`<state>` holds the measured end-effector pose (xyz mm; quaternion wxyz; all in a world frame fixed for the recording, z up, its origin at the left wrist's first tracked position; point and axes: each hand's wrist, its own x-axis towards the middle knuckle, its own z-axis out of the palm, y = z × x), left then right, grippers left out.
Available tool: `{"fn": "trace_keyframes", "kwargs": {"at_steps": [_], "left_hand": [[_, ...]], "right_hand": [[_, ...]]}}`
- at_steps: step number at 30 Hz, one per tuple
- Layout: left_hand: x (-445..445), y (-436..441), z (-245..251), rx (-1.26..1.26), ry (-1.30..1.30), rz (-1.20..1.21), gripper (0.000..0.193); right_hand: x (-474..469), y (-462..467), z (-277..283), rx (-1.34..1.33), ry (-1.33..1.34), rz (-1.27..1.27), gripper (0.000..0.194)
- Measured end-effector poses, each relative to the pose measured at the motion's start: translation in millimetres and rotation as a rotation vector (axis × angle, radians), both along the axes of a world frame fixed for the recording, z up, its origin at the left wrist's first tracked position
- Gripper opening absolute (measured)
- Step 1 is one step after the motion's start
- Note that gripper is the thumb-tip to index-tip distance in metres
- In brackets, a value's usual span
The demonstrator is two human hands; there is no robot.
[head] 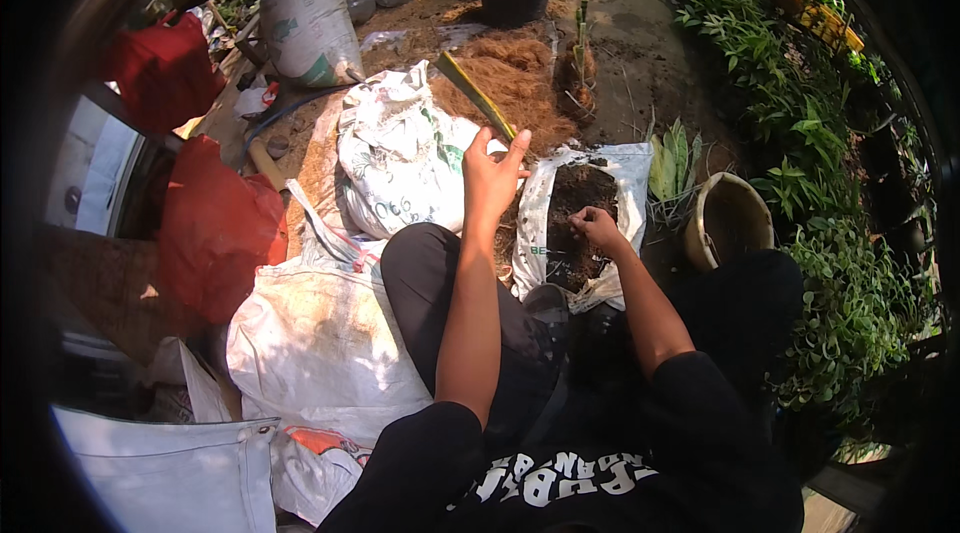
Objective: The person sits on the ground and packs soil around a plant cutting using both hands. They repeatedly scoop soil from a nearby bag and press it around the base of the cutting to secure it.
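Note:
My left hand (491, 177) holds the lower end of a long, stiff strap-shaped leaf (474, 89), dark green with a yellow edge, which slants up and away to the left. Lower and to the right, my right hand (598, 229) is over the dark soil (576, 195) in an opened white woven sack (634, 171), its fingertips drawn together at the soil. Whether anything is pinched there cannot be made out. The sack lies between my legs, its edges spread around the soil.
A crumpled white sack (397, 158) stands left of the leaf, before brown fibre (510, 75). A rooted cutting (579, 72), cut leaves (673, 162) and a tilted bucket (731, 222) lie to the right. Behind are a black pot (517, 0) and a full sack (307, 15).

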<state>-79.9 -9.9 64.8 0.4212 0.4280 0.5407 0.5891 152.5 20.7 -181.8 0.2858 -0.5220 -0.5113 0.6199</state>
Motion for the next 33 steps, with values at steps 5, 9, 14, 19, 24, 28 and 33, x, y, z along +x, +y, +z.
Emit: {"fn": "trace_keyframes", "kwargs": {"at_steps": [5, 9, 14, 19, 24, 28, 33], "left_hand": [[-19, -1, -1, 0.015, 0.157, 0.057, 0.039], [-41, -10, -2, -0.007, 0.222, 0.102, 0.037], [-69, -35, 20, -0.064, 0.273, 0.116, 0.041], [-78, -33, 13, 0.023, 0.164, 0.157, 0.044], [-73, -29, 7, -0.008, 0.248, 0.184, 0.053], [-76, -24, -4, 0.042, 0.163, 0.178, 0.035], [-72, -22, 2, 0.015, 0.152, 0.164, 0.036]], "right_hand": [[9, 2, -12, -0.140, 0.250, -0.069, 0.006], [-6, -5, 0, -0.030, -0.121, 0.045, 0.014], [-40, -31, -10, 0.520, -0.549, 0.269, 0.026], [-59, -47, -65, 0.628, -0.608, 0.249, 0.018], [-59, -59, -40, 0.532, -0.600, 0.150, 0.017], [-39, -32, -27, 0.472, -0.454, 0.083, 0.009], [-21, -10, 15, 0.104, -0.105, 0.022, 0.012]]}}
